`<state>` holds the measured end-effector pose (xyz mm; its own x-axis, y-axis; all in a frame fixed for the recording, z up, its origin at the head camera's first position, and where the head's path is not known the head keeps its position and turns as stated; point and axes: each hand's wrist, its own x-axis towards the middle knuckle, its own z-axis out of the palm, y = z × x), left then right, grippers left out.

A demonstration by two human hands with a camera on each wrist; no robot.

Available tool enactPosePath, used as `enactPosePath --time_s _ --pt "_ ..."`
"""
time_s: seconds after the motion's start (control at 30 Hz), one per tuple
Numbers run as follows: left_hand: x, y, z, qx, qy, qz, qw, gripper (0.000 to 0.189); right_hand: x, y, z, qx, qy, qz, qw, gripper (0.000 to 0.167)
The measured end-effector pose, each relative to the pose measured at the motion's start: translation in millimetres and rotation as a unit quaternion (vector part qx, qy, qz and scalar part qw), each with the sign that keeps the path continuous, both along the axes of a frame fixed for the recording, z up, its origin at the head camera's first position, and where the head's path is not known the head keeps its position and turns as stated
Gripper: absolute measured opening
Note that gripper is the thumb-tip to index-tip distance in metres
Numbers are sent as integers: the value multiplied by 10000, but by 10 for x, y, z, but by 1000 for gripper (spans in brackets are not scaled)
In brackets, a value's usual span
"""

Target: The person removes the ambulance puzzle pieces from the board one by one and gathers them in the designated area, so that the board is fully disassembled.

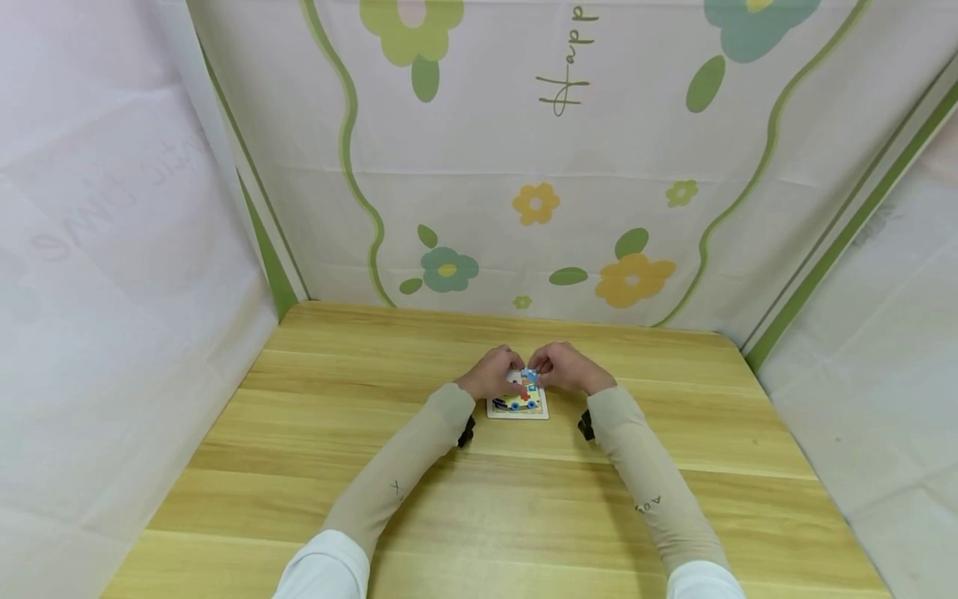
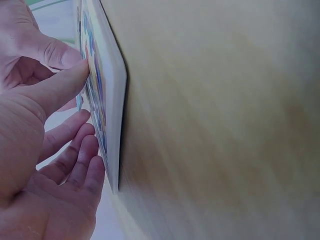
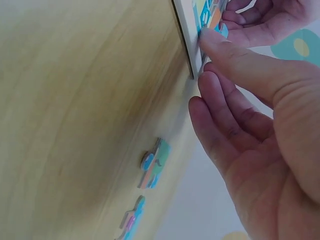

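Note:
A small jigsaw puzzle board [image 1: 518, 414] with a pale frame and a colourful vehicle picture lies flat on the table. My right hand [image 1: 570, 368] pinches a blue puzzle piece [image 1: 530, 376] at the board's upper right, thumb and fingertips at its edges. My left hand [image 1: 490, 376] rests at the board's left side. In the left wrist view its thumb [image 2: 60, 90] touches the picture's face, while its loosely bent fingers [image 2: 75, 155] lie along the board's edge. The hands partly cover the picture.
In the right wrist view a puzzle piece [image 3: 156, 164] in green, blue and orange lies on the wooden table [image 1: 479, 516]. Another piece [image 3: 132, 221], blue with pink, lies near it. A floral cloth [image 1: 479, 150] hangs behind the table, with pale cloth at both sides.

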<state>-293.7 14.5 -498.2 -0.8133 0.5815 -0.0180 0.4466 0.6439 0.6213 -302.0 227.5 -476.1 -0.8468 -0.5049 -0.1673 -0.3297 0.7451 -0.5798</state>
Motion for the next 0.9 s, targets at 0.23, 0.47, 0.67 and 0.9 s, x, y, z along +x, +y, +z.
enactPosePath --time_s 0.23,0.47,0.67,0.9 --pt "22 -14 22 -78 -32 14 10000 44 6 23 -35 -115 433 -36 9990 15" --pt "22 -3 31 -99 2 23 9999 43 9 35 -20 -94 443 -147 9989 17" --pt "20 -3 29 -118 -14 45 9999 44 24 49 -41 -121 586 -164 9981 16" --pt "17 1 35 -121 11 2 9999 45 45 115 -34 -303 545 -311 9976 16"
